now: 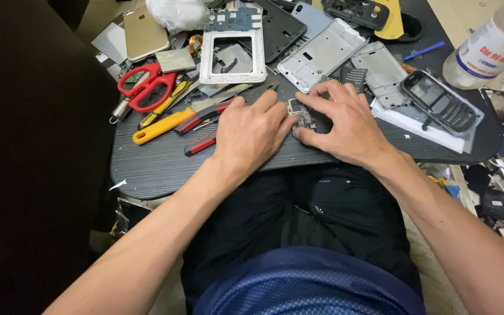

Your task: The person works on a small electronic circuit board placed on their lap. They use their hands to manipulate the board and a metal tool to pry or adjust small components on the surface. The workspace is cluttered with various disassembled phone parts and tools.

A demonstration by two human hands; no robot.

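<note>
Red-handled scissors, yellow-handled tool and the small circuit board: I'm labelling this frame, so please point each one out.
Red-handled scissors (pixel 146 87): head view, on the red finger loops.
Yellow-handled tool (pixel 160 126): head view, middle of the yellow handle.
Small circuit board (pixel 302 114): head view, on the strip showing between the two hands.

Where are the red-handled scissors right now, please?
The red-handled scissors lie at the dark board's far left, beside the yellow-handled tool, left of the left hand.
</note>
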